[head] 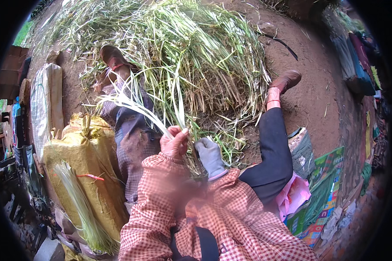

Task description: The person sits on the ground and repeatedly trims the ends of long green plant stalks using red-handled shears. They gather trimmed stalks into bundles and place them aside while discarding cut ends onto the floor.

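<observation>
My bare left hand (175, 142) is closed around several pale leafy stalks (147, 114) that fan upward and to the left. Just right of it, my right hand (210, 155) wears a grey glove, its fingers curled at some green and brown plant stems (192, 153); whether it grips them is unclear. Beyond both hands spreads a large heap of long green plants (196, 49), with brown stem ends towards me. A bundle of pale stalks (81, 202), with a red tie beside it, leans on a yellow woven sack (85, 163) at my left.
My outstretched legs flank the near side of the heap. A white woven sack (45, 98) lies at the left. At the right are a pink bag (294, 194), a grey-green sack (302, 151) and a colourful printed sheet (326, 195). A black strip (282, 43) lies on bare soil.
</observation>
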